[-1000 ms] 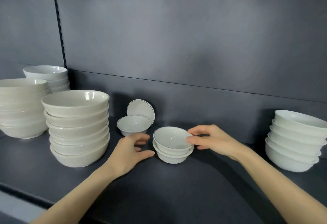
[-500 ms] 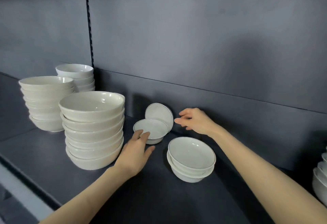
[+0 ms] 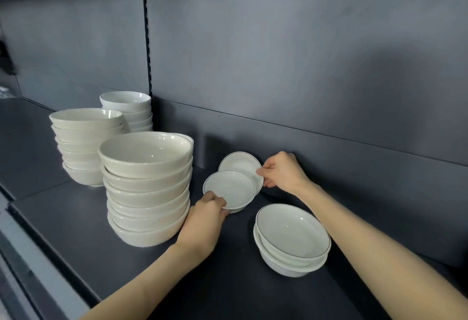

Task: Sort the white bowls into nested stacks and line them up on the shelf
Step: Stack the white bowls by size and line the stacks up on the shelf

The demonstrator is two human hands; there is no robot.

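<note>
Two small white bowls with a thin dark rim line stand near the back of the dark shelf [image 3: 76, 218]. The front small bowl [image 3: 229, 188] sits flat, and my left hand [image 3: 205, 218] grips its near rim. The rear small bowl [image 3: 240, 165] leans tilted against the back wall, with my right hand [image 3: 283, 173] pinching its right edge. A short nested stack of the same rimmed bowls [image 3: 291, 238] stands to the right, between my forearms.
A tall stack of cream bowls [image 3: 147, 188] stands just left of my left hand. Behind it are another cream stack [image 3: 83, 142] and a white stack [image 3: 129, 109] by the wall. The shelf's front edge runs along the lower left.
My view has swung left, so the right-hand stack left the frame. My right hand left the nested stack and reached the tilted bowl. My left hand closed on the flat small bowl.
</note>
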